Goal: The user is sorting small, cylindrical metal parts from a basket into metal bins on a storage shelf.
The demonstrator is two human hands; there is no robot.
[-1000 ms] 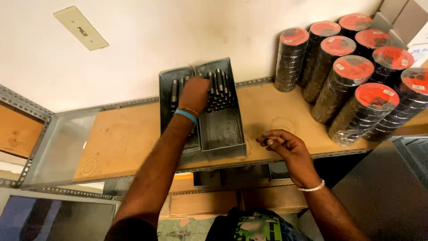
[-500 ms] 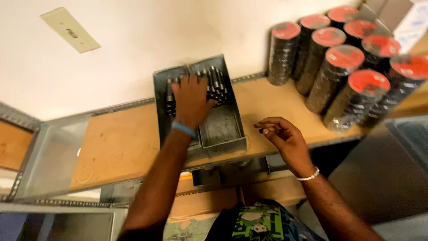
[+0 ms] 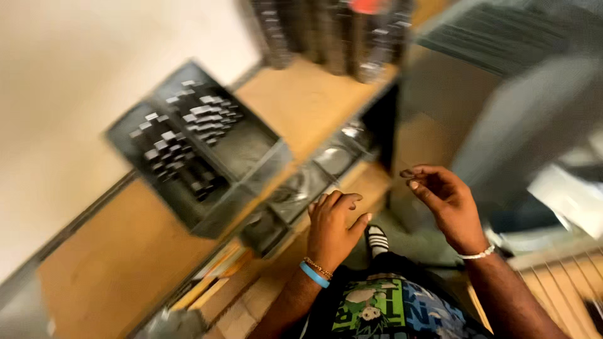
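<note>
Frame is motion-blurred and tilted, so read it loosely. Biggest thing is the pale wall (image 3: 81,75) filling the left side. Against it runs the wooden shelf (image 3: 113,251), a plywood board in a metal frame, slanting from bottom left up to the top centre. A lower shelf level (image 3: 326,163) shows under its front edge with some shiny items, too blurred to name.

On the shelf, near its back edge against the wall, sits the dark metal bin (image 3: 188,150), split into two compartments. Both hold upright dark metal pieces (image 3: 201,116) packed toward the wall end; the near ends look bare. Likely stood on end so you can pick them one by one. At the far end of the shelf, top centre, stacks of dark discs (image 3: 326,31) lie on their sides, one red face showing.

Your left hand (image 3: 333,226) is off the bin, hovering by the shelf's front edge, fingers loosely curled and a bit spread, holding nothing you can make out. Blue band and thin bracelet on that wrist.

Your right hand (image 3: 443,204) is well clear of the shelf, out over the floor, thumb and fingertips drawn together as if pinching a small dark piece (image 3: 407,173); blur makes it uncertain.
</note>
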